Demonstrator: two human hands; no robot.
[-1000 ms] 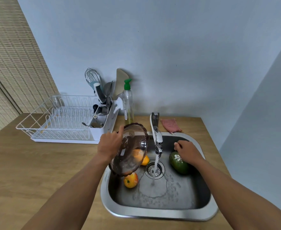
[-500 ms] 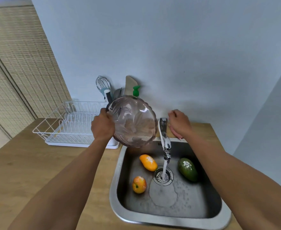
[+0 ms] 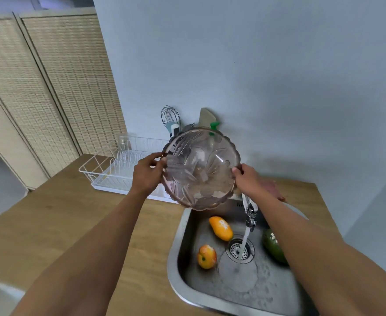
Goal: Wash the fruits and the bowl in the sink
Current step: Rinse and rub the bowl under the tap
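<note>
In the head view, the left hand (image 3: 147,173) and the right hand (image 3: 248,179) each grip one side of the rim of the glass bowl (image 3: 201,169). They hold it tilted on its edge above the back-left corner of the sink (image 3: 176,258). The bowl holds nothing.

I judge that washing the bowl is the step in hand. The next move calls for lowering it under the running tap (image 3: 249,208) with a firm hold, because wet glass can slip.

Three fruits lie in the sink. The orange fruit (image 3: 221,228) and the red-yellow fruit (image 3: 206,256) are left of the drain (image 3: 240,248). The green fruit (image 3: 274,248) is right of it, partly hidden by the arm.
</note>
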